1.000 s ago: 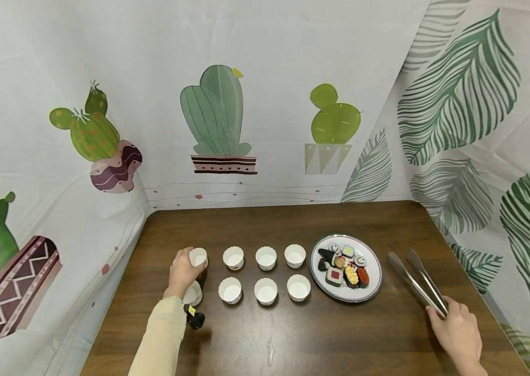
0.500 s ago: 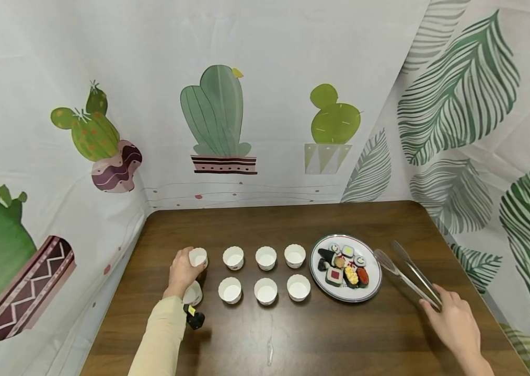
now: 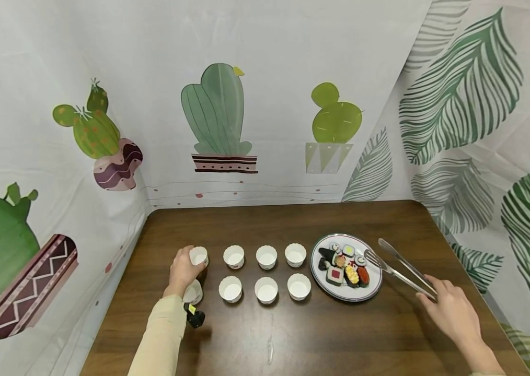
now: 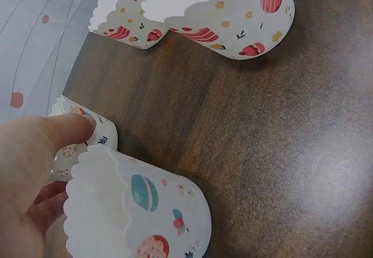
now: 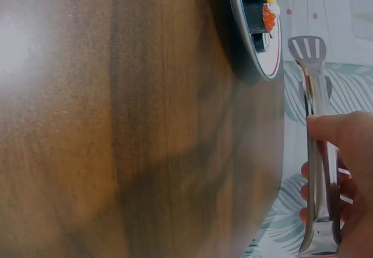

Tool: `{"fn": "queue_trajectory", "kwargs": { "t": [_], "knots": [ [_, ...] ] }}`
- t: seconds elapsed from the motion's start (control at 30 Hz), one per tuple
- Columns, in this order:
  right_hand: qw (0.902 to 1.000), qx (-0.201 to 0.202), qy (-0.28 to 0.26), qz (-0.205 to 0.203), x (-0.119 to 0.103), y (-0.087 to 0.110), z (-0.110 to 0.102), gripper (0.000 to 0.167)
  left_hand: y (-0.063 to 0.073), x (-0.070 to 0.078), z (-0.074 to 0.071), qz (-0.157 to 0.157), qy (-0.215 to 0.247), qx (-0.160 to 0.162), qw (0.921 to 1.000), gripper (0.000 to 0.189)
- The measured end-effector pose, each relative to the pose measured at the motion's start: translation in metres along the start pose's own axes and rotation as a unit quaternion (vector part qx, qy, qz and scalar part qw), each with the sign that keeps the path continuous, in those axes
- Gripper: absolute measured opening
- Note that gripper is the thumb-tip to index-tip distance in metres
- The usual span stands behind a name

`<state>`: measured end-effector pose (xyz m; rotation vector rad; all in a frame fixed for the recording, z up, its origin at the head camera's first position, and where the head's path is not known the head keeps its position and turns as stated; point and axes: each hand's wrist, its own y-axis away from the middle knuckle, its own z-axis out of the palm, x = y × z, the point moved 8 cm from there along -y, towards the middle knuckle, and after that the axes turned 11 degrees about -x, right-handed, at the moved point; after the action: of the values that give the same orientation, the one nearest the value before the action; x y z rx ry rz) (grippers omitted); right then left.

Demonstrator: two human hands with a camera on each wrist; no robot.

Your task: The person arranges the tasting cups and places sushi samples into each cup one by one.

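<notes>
At the table's left my left hand (image 3: 184, 272) holds a white scallop-edged paper baking cup (image 3: 199, 256), the back-left one of two rows. In the left wrist view the thumb lies on its printed wall (image 4: 108, 127). Another paper cup (image 3: 193, 293) stands just in front, partly hidden by the wrist. My right hand (image 3: 453, 308) grips metal tongs (image 3: 406, 279) with a slotted head, thumb on one arm and fingers round the other. The tongs stand spread, one tip over the right rim of a round white plate (image 3: 340, 295) of toy-like sushi pieces (image 3: 335, 276).
Several more paper cups (image 3: 266, 290) stand in two rows between the left hand and the plate. The brown wooden table (image 3: 255, 224) ends at a patterned cloth (image 3: 284, 188) behind and on both sides. A small black device (image 3: 194, 316) sits at the left wrist.
My right hand has moved the tongs left, from beside the plate to over its right rim. The left hand stays on the same paper cup.
</notes>
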<state>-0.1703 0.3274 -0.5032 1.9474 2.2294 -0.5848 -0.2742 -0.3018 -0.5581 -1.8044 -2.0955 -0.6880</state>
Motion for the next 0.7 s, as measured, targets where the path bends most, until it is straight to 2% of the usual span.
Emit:
{"fn": "queue_trajectory", "kwargs": {
  "t": [0.2, 0.7],
  "knots": [
    [0.9996, -0.019, 0.017, -0.013, -0.008, -0.006, 0.002, 0.047, -0.001, 0.001, 0.0, 0.001, 0.0, -0.003, 1.0, 0.066],
    [0.9951, -0.085, 0.049, 0.015, -0.018, -0.025, 0.008, 0.04, -0.003, 0.0, 0.001, -0.001, 0.006, -0.006, 1.0, 0.065]
  ]
}}
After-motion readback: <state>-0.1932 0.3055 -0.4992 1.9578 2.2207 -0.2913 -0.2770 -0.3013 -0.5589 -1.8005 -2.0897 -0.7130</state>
